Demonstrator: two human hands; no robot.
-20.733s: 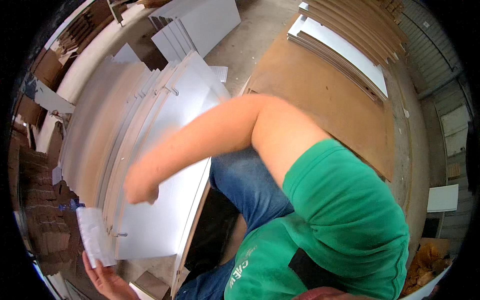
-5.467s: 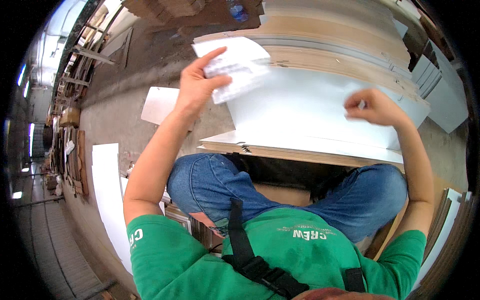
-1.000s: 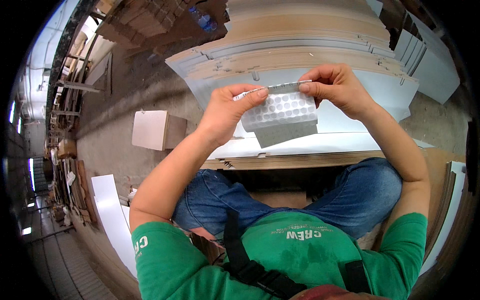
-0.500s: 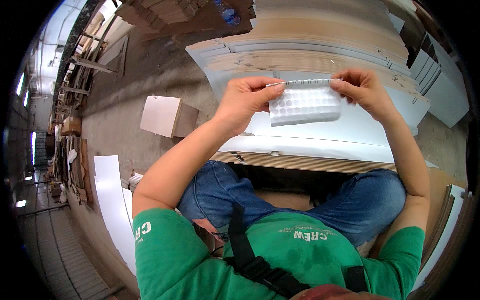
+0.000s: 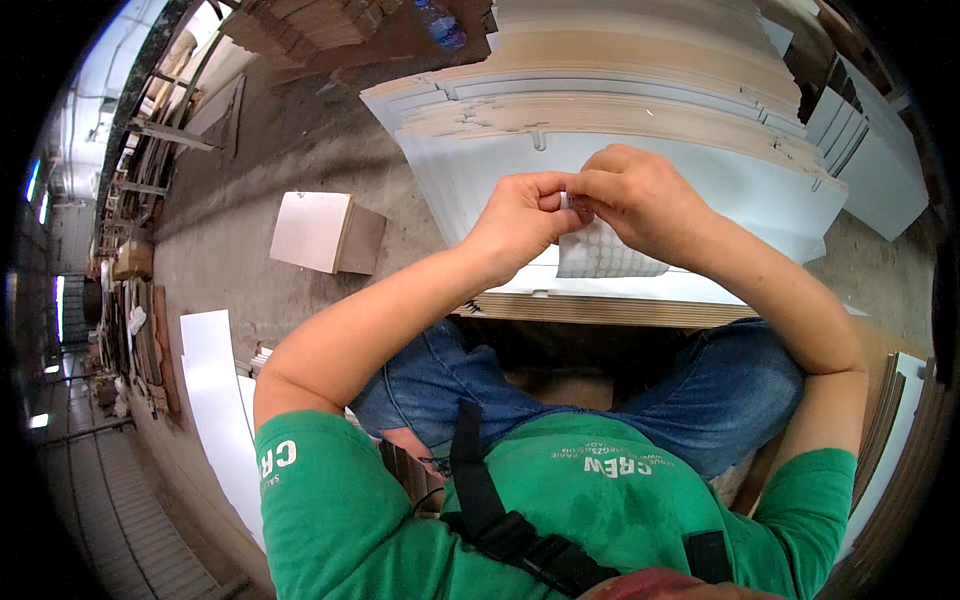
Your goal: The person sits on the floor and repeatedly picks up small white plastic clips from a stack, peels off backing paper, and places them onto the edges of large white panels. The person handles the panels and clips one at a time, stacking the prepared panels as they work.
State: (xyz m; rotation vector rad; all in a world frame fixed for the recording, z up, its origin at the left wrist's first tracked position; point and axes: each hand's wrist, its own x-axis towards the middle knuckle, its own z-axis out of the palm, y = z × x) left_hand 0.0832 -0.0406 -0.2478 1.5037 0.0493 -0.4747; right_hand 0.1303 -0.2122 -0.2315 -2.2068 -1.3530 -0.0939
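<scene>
A sheet of round stickers [image 5: 608,256], pale with rows of small grey-white dots, hangs over a stack of white panels [image 5: 765,215]. My left hand [image 5: 520,222] pinches the sheet at its upper left corner. Right beside it my right hand [image 5: 645,200] has its thumb and fingertips closed together at the same corner. The two hands touch and cover most of the sheet's upper edge. Whatever small piece lies between the right fingertips is hidden.
The panels, with brown edges, are stacked in front of my crossed legs. A box-shaped block [image 5: 312,232] stands on the concrete floor at left. A plastic bottle [image 5: 442,25] lies beyond the stack. Long white boards [image 5: 215,390] lie at left; more panels [image 5: 868,150] lean at right.
My right hand has left the sheet's right end and moved left to meet my left hand at the upper left corner. The sheet's right end now hangs free.
</scene>
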